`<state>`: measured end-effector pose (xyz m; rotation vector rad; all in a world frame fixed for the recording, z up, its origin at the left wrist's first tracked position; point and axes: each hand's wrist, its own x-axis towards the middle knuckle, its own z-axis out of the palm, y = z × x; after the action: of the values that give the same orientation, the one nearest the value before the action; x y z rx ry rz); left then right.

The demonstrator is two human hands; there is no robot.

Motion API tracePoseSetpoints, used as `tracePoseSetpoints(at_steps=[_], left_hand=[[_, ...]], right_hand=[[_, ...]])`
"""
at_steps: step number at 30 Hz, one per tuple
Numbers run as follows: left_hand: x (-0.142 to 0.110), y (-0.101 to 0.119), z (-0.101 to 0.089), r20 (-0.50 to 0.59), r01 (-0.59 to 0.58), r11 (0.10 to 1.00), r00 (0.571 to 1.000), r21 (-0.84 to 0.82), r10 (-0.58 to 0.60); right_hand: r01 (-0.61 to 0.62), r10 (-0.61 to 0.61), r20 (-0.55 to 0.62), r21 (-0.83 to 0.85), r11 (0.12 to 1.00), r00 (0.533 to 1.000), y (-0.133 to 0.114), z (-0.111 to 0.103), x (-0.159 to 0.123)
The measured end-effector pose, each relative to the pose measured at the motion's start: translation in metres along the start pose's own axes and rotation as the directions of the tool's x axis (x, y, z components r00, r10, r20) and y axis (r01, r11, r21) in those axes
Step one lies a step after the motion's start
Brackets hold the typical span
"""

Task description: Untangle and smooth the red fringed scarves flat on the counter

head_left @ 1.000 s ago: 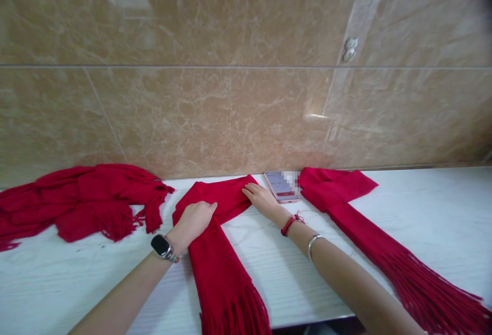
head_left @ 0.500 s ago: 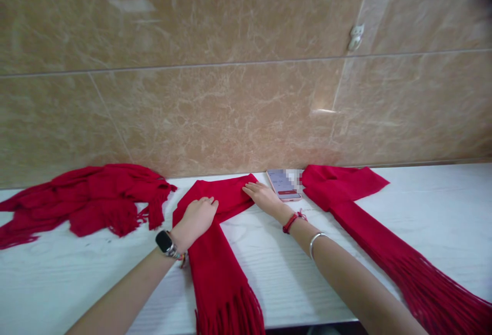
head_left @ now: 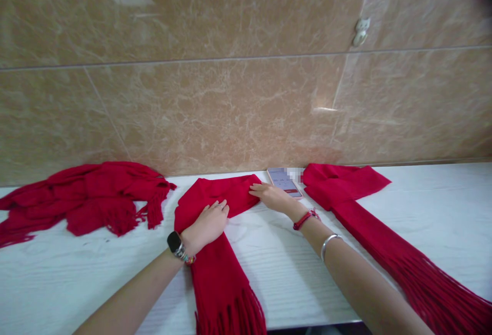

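A red fringed scarf (head_left: 223, 268) lies folded on the table in front of me, its upper part bent to the right and its fringe hanging toward the near edge. My left hand (head_left: 209, 222) rests flat on the fold, fingers stretched out, with a dark-faced watch (head_left: 175, 243) on the wrist. At the scarf's right end, my right hand (head_left: 273, 197) lies with its fingers extended on the cloth. A red cord bracelet (head_left: 306, 218) and a silver bangle (head_left: 329, 245) are on that arm. Neither palm shows.
A crumpled red scarf (head_left: 96, 196) lies at the left. Another folded red scarf (head_left: 369, 232) lies at the right, fringe toward me. Between the scarves, a phone (head_left: 282, 180) sits against the tiled wall (head_left: 215, 114). The white table (head_left: 434, 222) ends close to me.
Both my hands have shifted slightly to the right along the scarf. The cloth under them looks a little smoother and its right end sits slightly further right.
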<state>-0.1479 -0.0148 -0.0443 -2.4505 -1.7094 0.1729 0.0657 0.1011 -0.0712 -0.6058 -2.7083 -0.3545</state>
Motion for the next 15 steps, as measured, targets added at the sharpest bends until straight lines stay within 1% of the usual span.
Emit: tracePoseSetpoints(at_steps=[3,5,7,8,10,11,15], left_hand=[[-0.002,0.003,-0.011,0.023,-0.012,1.0,1.0,-0.014,0.012],[-0.003,0.006,-0.017,0.027,0.03,0.999,0.999,-0.02,-0.03],[-0.005,0.01,-0.018,0.01,0.091,0.996,0.996,-0.011,-0.091],[-0.005,0.013,-0.018,-0.004,0.103,0.995,0.995,-0.003,-0.103],[-0.006,0.016,-0.015,-0.014,0.082,0.997,0.997,0.01,-0.082],[-0.006,0.016,-0.014,-0.001,0.061,0.998,0.998,0.007,-0.061],[-0.002,0.005,-0.014,0.096,0.011,0.998,0.995,-0.07,-0.004]], right_hand=[[-0.061,0.061,0.004,-0.014,0.998,0.998,-0.002,0.001,0.001],[-0.09,0.09,0.001,-0.002,0.996,0.996,-0.005,-0.001,0.002],[-0.085,0.085,-0.006,0.024,0.996,0.996,-0.008,-0.005,0.001],[-0.074,0.074,-0.007,0.038,0.997,0.997,-0.009,-0.007,0.0],[-0.051,0.051,0.004,0.061,0.997,0.999,-0.011,-0.01,-0.001],[-0.042,0.042,0.014,0.065,0.997,0.999,-0.012,-0.01,-0.001],[-0.019,0.018,0.046,0.019,1.0,0.999,-0.01,-0.005,0.001]])
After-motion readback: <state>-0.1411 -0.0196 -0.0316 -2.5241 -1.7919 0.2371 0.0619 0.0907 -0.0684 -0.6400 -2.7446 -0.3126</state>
